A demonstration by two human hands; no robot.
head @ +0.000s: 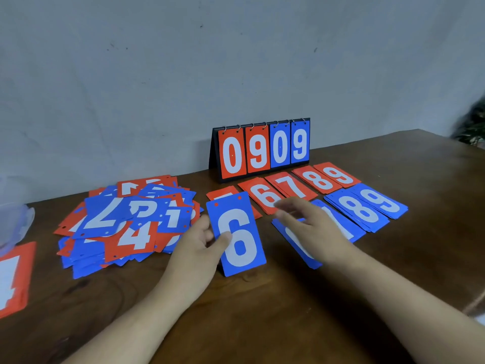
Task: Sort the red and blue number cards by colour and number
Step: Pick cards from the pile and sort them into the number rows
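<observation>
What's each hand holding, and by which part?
Left hand pinches the blue 6 card at its left edge, thumb on the face. Right hand grips nothing, fingers straight over a flat blue card.

A plain indoor room — wooden table [262, 319] against bare grey wall [183, 74].

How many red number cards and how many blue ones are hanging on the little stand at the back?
Red: 2, the red 0 and the red 9
Blue: 2, the blue 0 and the blue 9
Total: 4 cards hanging on the stand
</observation>
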